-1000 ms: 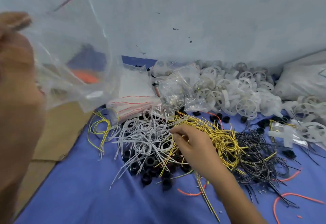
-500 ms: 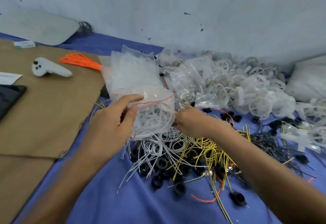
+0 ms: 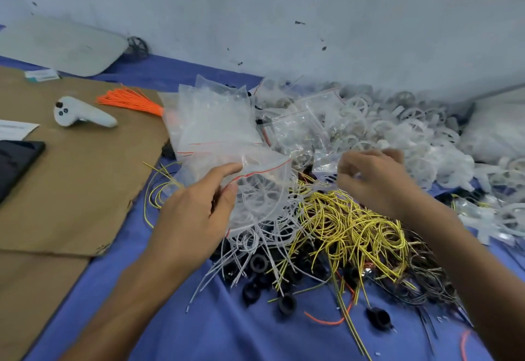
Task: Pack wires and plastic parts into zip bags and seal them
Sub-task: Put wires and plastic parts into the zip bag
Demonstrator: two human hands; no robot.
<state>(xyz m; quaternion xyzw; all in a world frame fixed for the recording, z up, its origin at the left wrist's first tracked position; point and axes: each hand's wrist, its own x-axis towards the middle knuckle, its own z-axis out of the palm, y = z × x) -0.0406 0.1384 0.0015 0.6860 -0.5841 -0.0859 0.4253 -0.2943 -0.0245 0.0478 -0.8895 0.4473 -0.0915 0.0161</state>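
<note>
Pinching zip bag — left hand; right hand unclear.

White controller on cardboard

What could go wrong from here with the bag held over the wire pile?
The left hand pinches the zip bag by one edge only, so its mouth may sag or slip. The white wires and yellow wires lie tangled, so pulling one bundle could drag others along.
</note>
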